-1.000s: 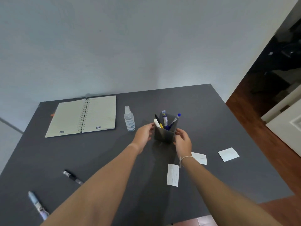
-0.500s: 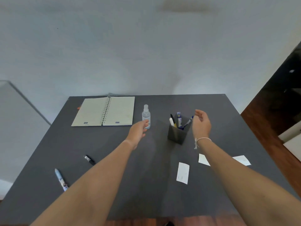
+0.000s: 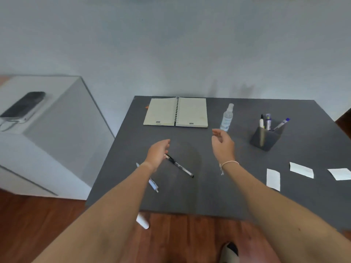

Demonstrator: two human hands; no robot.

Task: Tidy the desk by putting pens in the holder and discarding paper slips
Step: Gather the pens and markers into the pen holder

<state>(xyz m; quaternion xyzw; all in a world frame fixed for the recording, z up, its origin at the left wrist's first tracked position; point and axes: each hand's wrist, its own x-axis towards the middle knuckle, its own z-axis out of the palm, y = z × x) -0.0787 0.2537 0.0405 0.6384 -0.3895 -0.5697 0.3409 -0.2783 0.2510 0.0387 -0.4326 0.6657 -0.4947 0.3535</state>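
Note:
A dark grey pen holder (image 3: 266,138) stands at the right of the grey desk (image 3: 190,198) with several pens in it. A black-and-clear pen (image 3: 180,166) lies flat at the desk's middle left. My left hand (image 3: 157,153) hovers just above its capped end, fingers apart, holding nothing. A light blue pen (image 3: 153,185) lies partly hidden under my left forearm. My right hand (image 3: 222,144) floats open above the desk's middle. Three white paper slips (image 3: 273,179) (image 3: 301,169) (image 3: 340,174) lie at the right.
An open spiral notebook (image 3: 175,112) lies at the desk's back, with a small clear spray bottle (image 3: 227,117) to its right. A white cabinet (image 3: 43,133) with a dark phone (image 3: 23,106) stands to the left. Wooden floor lies below the desk's front edge.
Both hands have left the pen holder and swung left across the desk. My left hand now hovers over the black pen; the view has turned left.

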